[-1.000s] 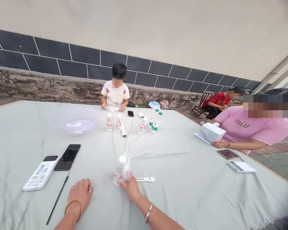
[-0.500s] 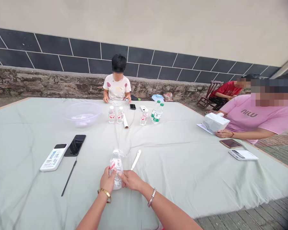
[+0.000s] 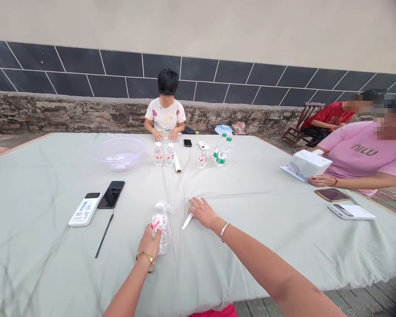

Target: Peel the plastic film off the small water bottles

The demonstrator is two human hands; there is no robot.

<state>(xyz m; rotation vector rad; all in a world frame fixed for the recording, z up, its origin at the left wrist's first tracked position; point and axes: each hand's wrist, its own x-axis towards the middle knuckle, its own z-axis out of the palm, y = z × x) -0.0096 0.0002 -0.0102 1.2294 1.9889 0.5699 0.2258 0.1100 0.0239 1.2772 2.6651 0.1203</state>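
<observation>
My left hand (image 3: 151,241) is wrapped round a small clear water bottle (image 3: 160,226) with a red-and-white label and white cap. Thin clear plastic clings about the bottle and sticks out near its cap. To the right, my right hand (image 3: 203,212) lies over the far end of a slim white stick-like tool (image 3: 187,221), fingers spread. Its kind I cannot make out, and part of it is hidden under the hand.
Left lie a white power bank (image 3: 85,210) and a black phone (image 3: 111,194) with a strap. Beyond stand a translucent basin (image 3: 119,152), several bottles and a roll (image 3: 177,163). One person sits opposite; another at right holds a white box (image 3: 310,164).
My right hand has left the bottle and moved forward and right onto the white tool. My left hand keeps hold of the bottle. The person opposite has lowered both hands to the table.
</observation>
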